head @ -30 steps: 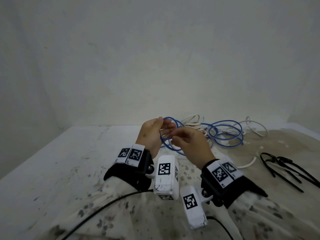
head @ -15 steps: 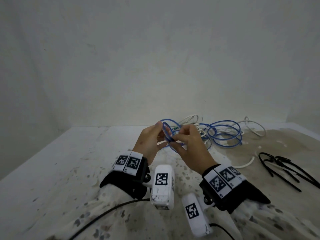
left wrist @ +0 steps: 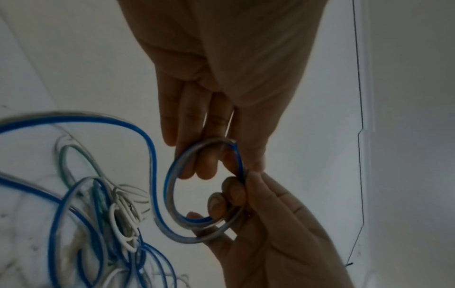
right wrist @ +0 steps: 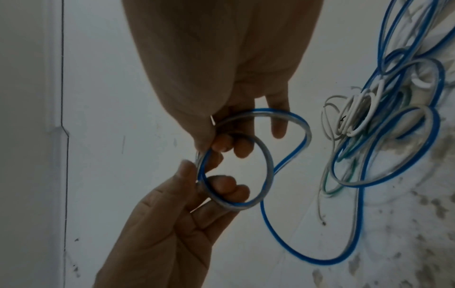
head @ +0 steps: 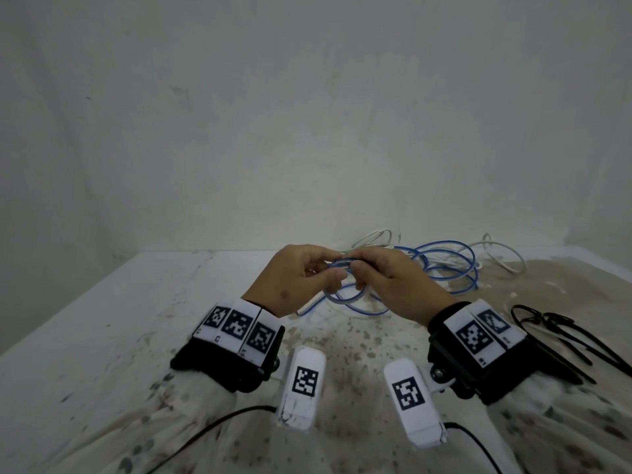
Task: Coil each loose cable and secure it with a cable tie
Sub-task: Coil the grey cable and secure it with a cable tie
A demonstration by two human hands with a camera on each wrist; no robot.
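Note:
A blue cable's small coil (left wrist: 168, 191) hangs above the table between both hands. My left hand (head: 328, 268) pinches one side of the ring with thumb over fingers. My right hand (head: 359, 273) grips the opposite side, its fingers (left wrist: 231, 192) curled through the loop. In the right wrist view the coil (right wrist: 269, 167) shows as about two turns. The rest of the blue cable (head: 444, 242) trails away in loose loops to the right. Black cable ties (head: 561, 336) lie on the table at the right, apart from both hands.
White cables (head: 374, 233) are tangled with the blue loops against the back wall, along with a thin green strand (right wrist: 328, 192). The stained white table (head: 136, 319) ends at a wall behind and on the left.
The blue loop stood upright above my fingers; now it lies flatter between the hands, mostly covered by them. My right wrist has swung out to the right.

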